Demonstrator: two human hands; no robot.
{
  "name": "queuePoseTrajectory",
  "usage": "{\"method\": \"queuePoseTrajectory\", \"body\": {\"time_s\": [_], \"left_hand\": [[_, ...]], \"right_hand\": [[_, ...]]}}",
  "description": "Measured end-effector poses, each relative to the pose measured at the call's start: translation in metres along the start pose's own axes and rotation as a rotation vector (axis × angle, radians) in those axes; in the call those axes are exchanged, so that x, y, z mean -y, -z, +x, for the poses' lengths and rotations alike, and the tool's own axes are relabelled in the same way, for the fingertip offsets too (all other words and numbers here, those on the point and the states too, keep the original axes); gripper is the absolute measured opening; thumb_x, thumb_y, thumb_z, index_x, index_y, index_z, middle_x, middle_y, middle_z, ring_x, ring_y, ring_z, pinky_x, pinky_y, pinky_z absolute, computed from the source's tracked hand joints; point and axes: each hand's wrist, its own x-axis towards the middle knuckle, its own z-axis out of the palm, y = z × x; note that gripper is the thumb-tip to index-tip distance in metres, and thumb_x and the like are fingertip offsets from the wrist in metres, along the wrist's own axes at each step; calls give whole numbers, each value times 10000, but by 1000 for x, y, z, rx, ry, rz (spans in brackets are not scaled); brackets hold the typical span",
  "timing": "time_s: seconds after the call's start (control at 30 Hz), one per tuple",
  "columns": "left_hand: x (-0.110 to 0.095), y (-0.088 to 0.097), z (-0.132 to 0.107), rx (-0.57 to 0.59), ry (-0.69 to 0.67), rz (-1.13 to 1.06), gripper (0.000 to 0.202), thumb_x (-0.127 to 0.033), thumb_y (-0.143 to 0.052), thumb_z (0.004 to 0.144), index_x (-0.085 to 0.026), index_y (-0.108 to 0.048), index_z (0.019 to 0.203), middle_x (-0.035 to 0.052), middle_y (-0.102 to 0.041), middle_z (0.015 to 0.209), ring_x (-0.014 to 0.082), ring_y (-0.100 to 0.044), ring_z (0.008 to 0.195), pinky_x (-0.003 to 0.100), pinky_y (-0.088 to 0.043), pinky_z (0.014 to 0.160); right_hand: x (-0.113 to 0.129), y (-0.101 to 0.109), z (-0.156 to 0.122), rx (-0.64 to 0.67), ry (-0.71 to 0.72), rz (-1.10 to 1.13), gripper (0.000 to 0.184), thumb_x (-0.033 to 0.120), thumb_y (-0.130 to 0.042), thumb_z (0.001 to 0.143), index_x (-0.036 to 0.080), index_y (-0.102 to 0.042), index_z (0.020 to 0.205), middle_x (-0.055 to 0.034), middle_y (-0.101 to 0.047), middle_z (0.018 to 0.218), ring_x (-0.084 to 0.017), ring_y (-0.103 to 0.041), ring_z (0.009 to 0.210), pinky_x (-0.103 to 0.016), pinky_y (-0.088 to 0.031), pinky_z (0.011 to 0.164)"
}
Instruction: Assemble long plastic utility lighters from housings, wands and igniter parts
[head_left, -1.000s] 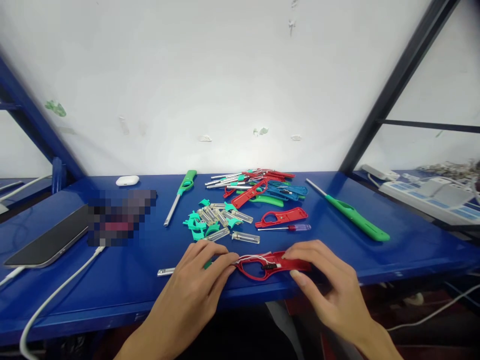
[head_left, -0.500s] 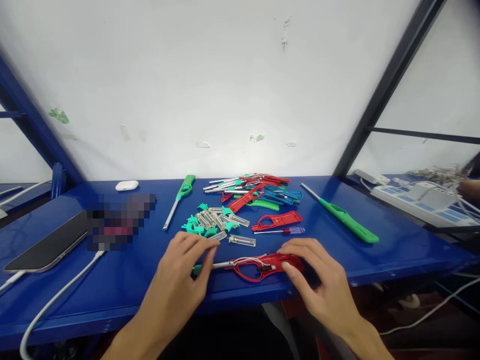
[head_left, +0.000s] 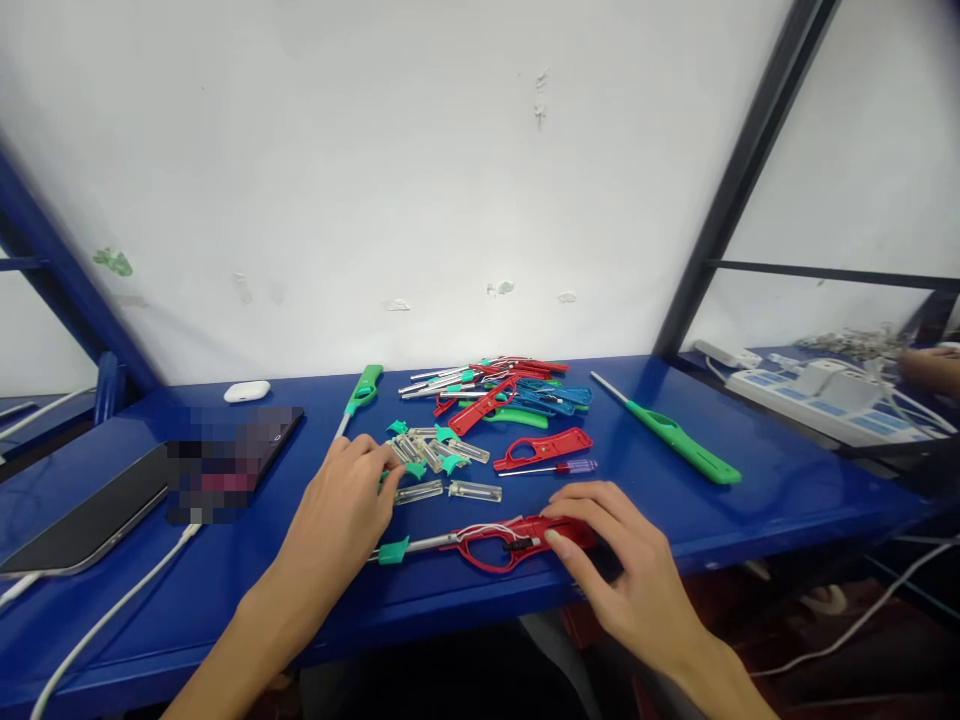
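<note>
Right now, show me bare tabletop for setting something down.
Bare blue tabletop lies right of the rightmost green lighter, between that lighter and the purple-handled screwdriver, and between the partly blurred device and the left hand. It is crowded in the middle: the lighter pile, clear tubes with teal pieces and, nearer, the red casing under the right hand.

The casing is red, the table blue.

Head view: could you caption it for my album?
Right hand on a red lighter half, left hand by small green pieces.
</note>
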Motion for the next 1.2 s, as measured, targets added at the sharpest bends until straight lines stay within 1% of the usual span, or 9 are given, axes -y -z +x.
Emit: {"method": "queuePoseTrajectory", "body": {"time_s": [0.17, 0.27, 0.33, 0.43, 0.53, 0.73, 0.9, 1.03, 1.2], "left_hand": [[-10, 13, -8, -65, -16, -49, 211, -278, -499, 1069, -218, -672, 964, 32, -672, 840, 252, -631, 804, 344, -457, 695], [-25, 11, -19, -106, -145, -222, 186, -276, -496, 1098, -239, -658, 1014, -2, -700, 889, 194, -661, 805, 292, -488, 715], [-36, 5, -25, -130, -246, -324, 160, -238, -498, 1108, -240, -643, 1041, -17, -716, 923, 170, -662, 832, 267, -498, 754], [-48, -5, -32, -125, -357, -373, 170, -165, -465, 1116, -229, -618, 1080, -16, -709, 960, 169, -628, 858, 279, -494, 825], [-54, -9, -34, -84, -402, -360, 160, -126, -477, 1101, -211, -611, 1078, 8, -698, 984, 196, -592, 873, 323, -489, 837], [-53, -9, -37, -98, -409, -351, 150, -100, -502, 1082, -186, -623, 1058, 39, -668, 990, 214, -548, 886, 345, -485, 802], [-53, -10, -38, -64, -428, -345, 153, -95, -495, 1084, -184, -619, 1095, 39, -675, 997, 214, -539, 883, 360, -478, 817], [-53, -12, -38, -77, -421, -351, 129, -95, -516, 1076, -185, -606, 1092, 32, -689, 985, 216, -548, 881, 367, -476, 817], [-54, -11, -37, -81, -460, -316, 133, -90, -518, 1072, -177, -608, 1116, 38, -688, 979, 217, -559, 863, 374, -489, 811]], "right_hand": [[5, 2, 3, 111, -22, 2, 128, 287, -673, 1028, 306, -698, 1152, -15, -725, 1095, -214, -664, 1024, -369, -526, 904], [9, 3, 7, 202, -25, -54, 162, 333, -693, 1022, 339, -710, 1184, -7, -725, 1120, -225, -670, 1027, -424, -488, 957], [11, 3, 10, 232, -29, -82, 138, 353, -700, 1019, 336, -726, 1153, -9, -725, 1103, -231, -670, 1008, -445, -466, 957], [13, 2, 14, 223, -22, -85, 66, 334, -712, 1012, 294, -748, 1051, -10, -731, 1044, -222, -672, 955, -432, -455, 917], [10, -2, 16, 196, 6, -40, 52, 277, -716, 1010, 268, -754, 975, 6, -743, 991, -195, -678, 902, -403, -457, 895], [5, -10, 11, 106, -10, 40, 89, 290, -719, 1006, 252, -760, 936, 3, -751, 964, -172, -702, 868, -343, -498, 807], [5, -11, 11, 106, 5, 34, 89, 281, -714, 1009, 247, -764, 944, -9, -756, 968, -178, -707, 861, -344, -505, 805], [5, -10, 11, 107, 5, 32, 87, 284, -710, 1012, 249, -769, 959, -9, -757, 971, -178, -705, 865, -344, -508, 808], [5, -10, 10, 120, -23, 38, 68, 284, -724, 1003, 257, -772, 961, -2, -758, 978, -180, -696, 871, -351, -508, 813]]}}
